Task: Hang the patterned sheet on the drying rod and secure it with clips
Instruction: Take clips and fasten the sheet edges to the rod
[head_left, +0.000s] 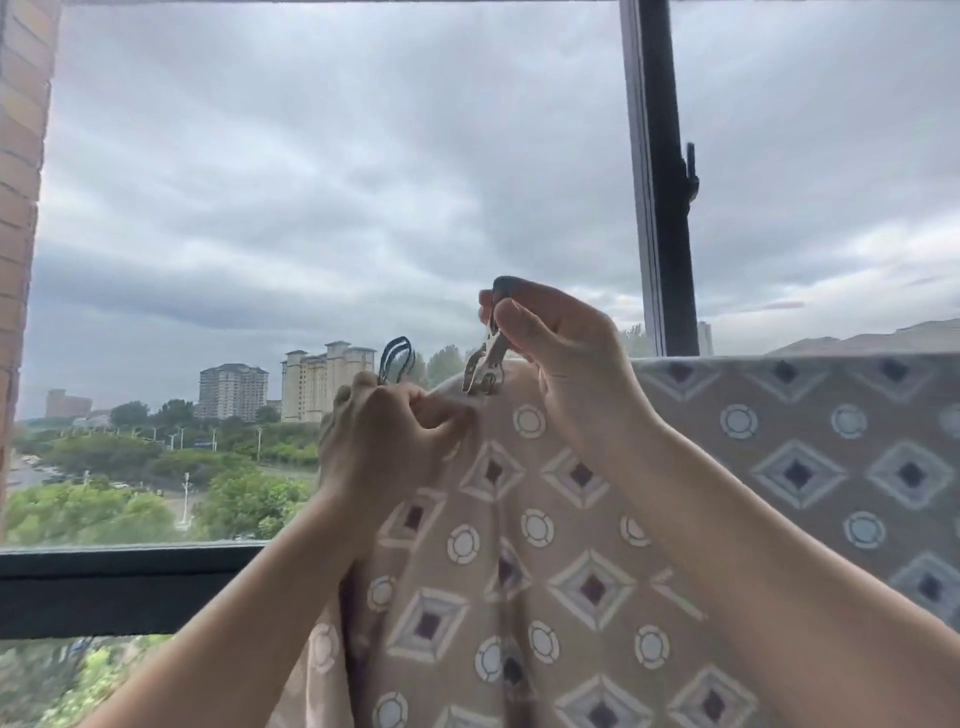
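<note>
Far to the left of my grip a brick wall edge (21, 208) runs up the frame, cut off at the border, and a dark window sill (119, 587) crosses below, passing behind my left forearm. Beyond the glass, hazy apartment blocks (311, 384) stand against heavy cloud, too soft to read in detail.

My left hand (384, 441) is closed in a fist on the bunched top edge of the patterned sheet (571, 545); my curled fingers hide exactly how much cloth is pinched. Just above the knuckles a dark looped clip (397, 358) sticks up, its lower end hidden behind the hand, so I cannot tell what it bites on.

Just to the right, my right hand (561, 353) pinches the dark handles of a metal clip (485, 364) between thumb and fingertips. The steel nose of it sits on the sheet's top fold; whether it is squeezed apart or clamped is hard to make out.

The sheet falls below both hands and runs rightward, draped level over the drying rod, which it covers entirely. Behind my right hand stands a dark window frame post (660, 182).
</note>
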